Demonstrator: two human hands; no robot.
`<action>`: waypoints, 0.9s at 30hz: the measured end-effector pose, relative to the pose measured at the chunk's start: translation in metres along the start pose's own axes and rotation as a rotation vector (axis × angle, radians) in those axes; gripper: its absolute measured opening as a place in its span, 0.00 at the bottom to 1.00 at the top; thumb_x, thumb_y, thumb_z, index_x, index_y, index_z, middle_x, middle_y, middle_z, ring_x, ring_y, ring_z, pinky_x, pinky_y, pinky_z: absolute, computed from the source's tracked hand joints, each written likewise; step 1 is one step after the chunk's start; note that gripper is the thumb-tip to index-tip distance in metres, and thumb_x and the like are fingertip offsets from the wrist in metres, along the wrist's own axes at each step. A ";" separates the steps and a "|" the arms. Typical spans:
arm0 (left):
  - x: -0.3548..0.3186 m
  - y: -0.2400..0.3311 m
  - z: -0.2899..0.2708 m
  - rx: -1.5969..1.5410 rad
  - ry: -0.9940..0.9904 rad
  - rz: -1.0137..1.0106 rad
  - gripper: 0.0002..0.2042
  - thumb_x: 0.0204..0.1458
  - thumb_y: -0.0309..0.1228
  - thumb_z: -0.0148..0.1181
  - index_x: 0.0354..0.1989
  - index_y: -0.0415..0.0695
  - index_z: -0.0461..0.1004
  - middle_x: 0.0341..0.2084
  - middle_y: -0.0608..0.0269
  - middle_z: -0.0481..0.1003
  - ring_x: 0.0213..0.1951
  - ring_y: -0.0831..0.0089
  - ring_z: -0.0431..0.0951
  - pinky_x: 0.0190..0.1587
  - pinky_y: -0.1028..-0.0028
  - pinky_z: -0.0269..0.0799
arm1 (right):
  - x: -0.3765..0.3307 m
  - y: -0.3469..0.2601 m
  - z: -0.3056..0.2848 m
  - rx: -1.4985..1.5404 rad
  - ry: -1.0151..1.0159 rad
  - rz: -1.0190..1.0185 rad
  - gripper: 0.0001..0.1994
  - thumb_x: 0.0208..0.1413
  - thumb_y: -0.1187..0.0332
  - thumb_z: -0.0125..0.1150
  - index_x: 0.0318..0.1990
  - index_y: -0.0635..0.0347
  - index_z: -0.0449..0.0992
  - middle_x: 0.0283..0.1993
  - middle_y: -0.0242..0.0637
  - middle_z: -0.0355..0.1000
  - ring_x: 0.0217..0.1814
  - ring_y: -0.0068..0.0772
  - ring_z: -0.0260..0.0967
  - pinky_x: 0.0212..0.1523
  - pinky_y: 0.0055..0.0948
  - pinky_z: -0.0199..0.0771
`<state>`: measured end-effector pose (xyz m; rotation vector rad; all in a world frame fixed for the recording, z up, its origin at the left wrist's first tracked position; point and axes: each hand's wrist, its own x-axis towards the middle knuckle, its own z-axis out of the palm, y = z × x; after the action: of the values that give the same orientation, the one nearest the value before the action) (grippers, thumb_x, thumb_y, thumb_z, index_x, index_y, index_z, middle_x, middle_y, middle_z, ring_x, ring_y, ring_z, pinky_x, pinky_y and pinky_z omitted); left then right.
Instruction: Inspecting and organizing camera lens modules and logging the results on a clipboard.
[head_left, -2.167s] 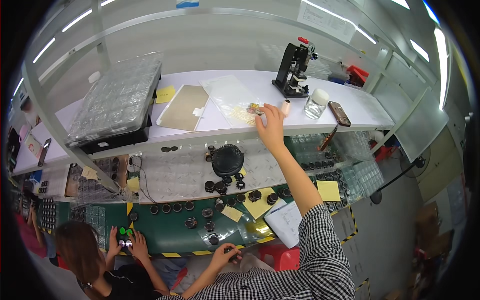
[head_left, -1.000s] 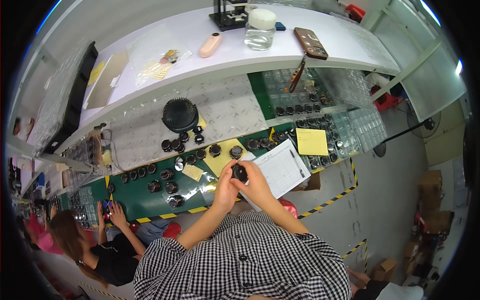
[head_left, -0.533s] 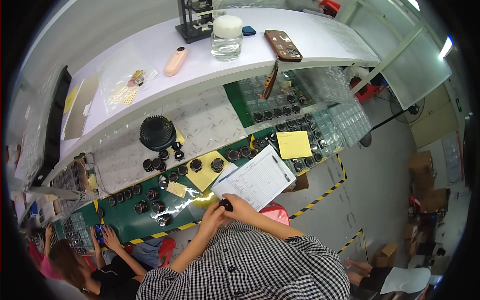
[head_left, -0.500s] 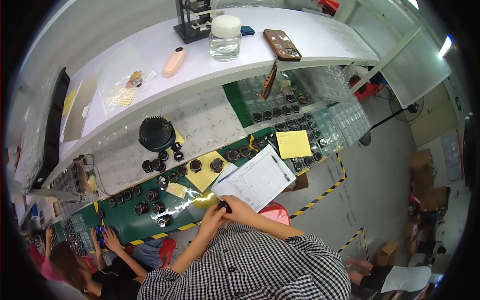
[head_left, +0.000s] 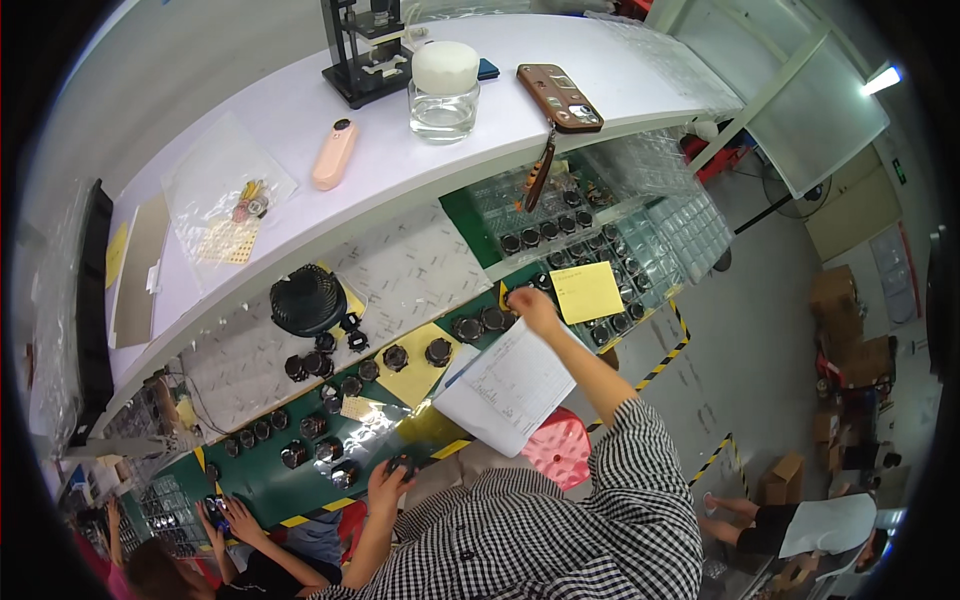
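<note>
My left hand (head_left: pixel 385 486) is closed around a small dark, rounded piece (head_left: pixel 402 466), which looks like a watch, near the bench's front edge. My right hand (head_left: pixel 537 308) reaches over the far edge of the paper sheets (head_left: pixel 508 388). Its fingers are curled at the row of black watches (head_left: pixel 492 318); what they grip, if anything, is hidden. More round black watches (head_left: pixel 438 351) stand on a yellow sheet (head_left: pixel 405 370) to the left. A yellow note (head_left: pixel 587 291) lies just right of my right hand, over clear trays of watches (head_left: pixel 612 325).
A black fan (head_left: pixel 306 300) stands behind the watches. Above, a white shelf (head_left: pixel 290 150) bears a glass jar (head_left: pixel 443 108), a phone (head_left: pixel 560 98) and a pink device (head_left: pixel 334 155). A red stool (head_left: pixel 560 448) is beside me. A co-worker's hands (head_left: pixel 228 519) are at the left.
My hands have parted from in front of my body. The right one has moved forward and right to the watch row; the left has moved left with the dark piece. The paper sheets have shifted.
</note>
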<state>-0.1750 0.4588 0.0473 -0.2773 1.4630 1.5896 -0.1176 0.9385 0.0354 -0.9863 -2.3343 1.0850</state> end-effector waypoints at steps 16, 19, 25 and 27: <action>0.000 -0.136 -0.185 0.139 0.498 -0.257 0.15 0.48 0.24 0.57 0.45 0.37 0.71 0.33 0.54 0.76 0.31 0.67 0.78 0.32 0.68 0.76 | 0.169 0.180 -0.021 0.662 0.199 0.940 0.21 0.61 0.54 0.54 0.37 0.70 0.72 0.27 0.49 0.75 0.24 0.42 0.76 0.20 0.38 0.80; -0.016 -0.158 -0.173 0.072 0.435 -0.265 0.10 0.49 0.23 0.56 0.41 0.37 0.72 0.31 0.56 0.76 0.30 0.68 0.79 0.30 0.70 0.77 | 0.181 0.174 -0.024 0.682 0.130 1.046 0.22 0.62 0.54 0.50 0.33 0.70 0.72 0.27 0.49 0.75 0.22 0.43 0.75 0.20 0.40 0.80; -0.012 -0.170 -0.130 0.112 0.453 -0.276 0.06 0.50 0.21 0.53 0.36 0.36 0.73 0.28 0.59 0.76 0.29 0.69 0.79 0.28 0.72 0.78 | 0.201 0.180 -0.033 0.197 0.022 0.867 0.23 0.61 0.58 0.43 0.26 0.67 0.77 0.25 0.48 0.77 0.26 0.41 0.78 0.20 0.38 0.79; -0.032 -0.056 -0.015 0.373 0.723 -0.326 0.06 0.50 0.22 0.53 0.36 0.34 0.73 0.26 0.59 0.75 0.29 0.69 0.78 0.28 0.71 0.79 | 0.187 0.183 -0.031 -0.319 0.058 0.472 0.26 0.62 0.59 0.40 0.18 0.65 0.76 0.22 0.46 0.76 0.21 0.38 0.76 0.18 0.35 0.76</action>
<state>-0.1221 0.4234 0.0281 -0.8840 2.0894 0.9546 -0.1468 1.1741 -0.0785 -1.7276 -2.3304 0.8290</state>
